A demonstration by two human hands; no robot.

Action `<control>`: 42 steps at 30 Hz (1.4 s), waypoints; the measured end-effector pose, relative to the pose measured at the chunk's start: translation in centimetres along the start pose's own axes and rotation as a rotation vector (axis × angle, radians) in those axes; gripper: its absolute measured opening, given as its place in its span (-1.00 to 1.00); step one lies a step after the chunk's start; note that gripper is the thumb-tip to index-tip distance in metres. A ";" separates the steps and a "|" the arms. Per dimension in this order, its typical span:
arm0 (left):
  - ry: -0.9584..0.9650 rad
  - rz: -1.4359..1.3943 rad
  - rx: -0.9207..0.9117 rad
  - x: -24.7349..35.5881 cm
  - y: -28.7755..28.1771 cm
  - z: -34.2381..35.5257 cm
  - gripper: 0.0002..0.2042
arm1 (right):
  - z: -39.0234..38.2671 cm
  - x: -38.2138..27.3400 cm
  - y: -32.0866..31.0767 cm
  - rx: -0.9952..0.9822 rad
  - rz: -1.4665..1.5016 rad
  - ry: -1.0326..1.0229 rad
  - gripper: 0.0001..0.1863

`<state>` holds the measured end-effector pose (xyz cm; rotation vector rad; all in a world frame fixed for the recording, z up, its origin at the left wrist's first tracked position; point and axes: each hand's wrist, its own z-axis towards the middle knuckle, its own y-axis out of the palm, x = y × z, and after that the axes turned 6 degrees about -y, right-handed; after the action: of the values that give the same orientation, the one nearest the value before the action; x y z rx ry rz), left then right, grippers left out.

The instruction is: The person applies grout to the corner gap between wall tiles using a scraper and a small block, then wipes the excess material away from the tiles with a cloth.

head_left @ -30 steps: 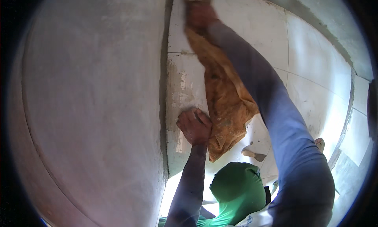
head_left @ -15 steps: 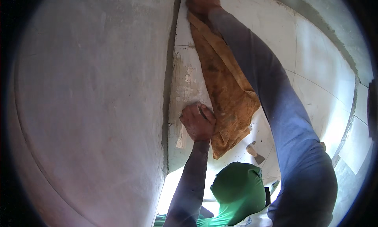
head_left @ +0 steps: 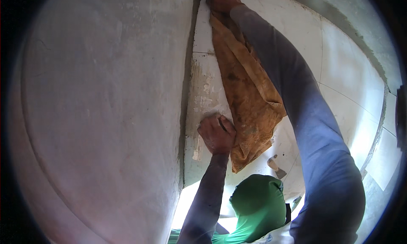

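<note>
The grey-sleeved right arm [head_left: 307, 104] is at full stretch, right hand [head_left: 224, 0] clenched on the long, stained brown cloth [head_left: 250, 104], left hand [head_left: 217, 133] knuckles-up beside it, grip impossible to tell!

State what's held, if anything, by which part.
The right grip apparently holds the brown cloth by its upper end; for the left grip, it cannot be told.

The brown cloth [head_left: 250, 104] looks matt and rough, the pale tiles [head_left: 345, 91] smooth and glossy
</note>
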<state>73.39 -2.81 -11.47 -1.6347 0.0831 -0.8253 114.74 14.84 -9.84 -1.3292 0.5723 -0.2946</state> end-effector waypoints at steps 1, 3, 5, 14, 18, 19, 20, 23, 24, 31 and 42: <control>0.002 0.004 0.003 -0.1 -0.1 0.0 -0.74 | 0.2 -0.2 -0.1 -0.006 0.011 0.002 -0.60; -0.046 0.043 -0.032 -0.4 -0.2 -0.1 -0.74 | -0.7 0.1 0.2 0.005 0.020 -0.014 -0.58; -0.017 0.064 0.007 -1.0 -0.5 0.2 -0.75 | -2.5 0.3 0.5 0.037 0.000 -0.062 -0.57; 0.010 0.053 0.021 -0.9 0.0 -0.5 -0.80 | 0.2 -1.0 -0.6 0.024 0.043 -0.023 -0.48; 0.004 0.099 -0.005 -0.4 0.0 0.1 -0.78 | -3.1 0.0 0.1 0.150 -0.053 -0.103 -0.44; 0.000 0.104 -0.004 -0.5 0.0 0.3 -0.78 | -3.5 -1.0 -0.8 0.171 -0.100 -0.106 -0.43; -0.009 0.101 0.002 -0.6 0.0 0.5 -0.79 | -2.9 -1.9 -1.9 0.207 -0.157 -0.120 -0.43; -0.010 0.092 0.012 -1.0 0.0 0.6 -0.81 | -2.9 -7.1 -11.0 -0.093 1.147 0.479 -0.37; 0.000 0.066 -0.001 -0.6 0.2 0.1 -0.82 | -4.1 -5.6 -9.4 -0.076 0.921 0.386 -0.39; 0.020 0.061 0.032 -0.8 0.1 -0.2 -0.77 | -1.8 -1.3 -2.5 0.108 0.051 -0.091 -0.54; 0.021 0.016 0.038 -0.2 0.7 -0.1 -0.81 | -3.6 1.8 4.8 0.268 -0.131 -0.152 -0.41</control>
<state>73.48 -2.96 -12.14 -1.5879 0.0949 -0.8277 113.72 12.05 -15.33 -1.1197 0.3058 -0.3610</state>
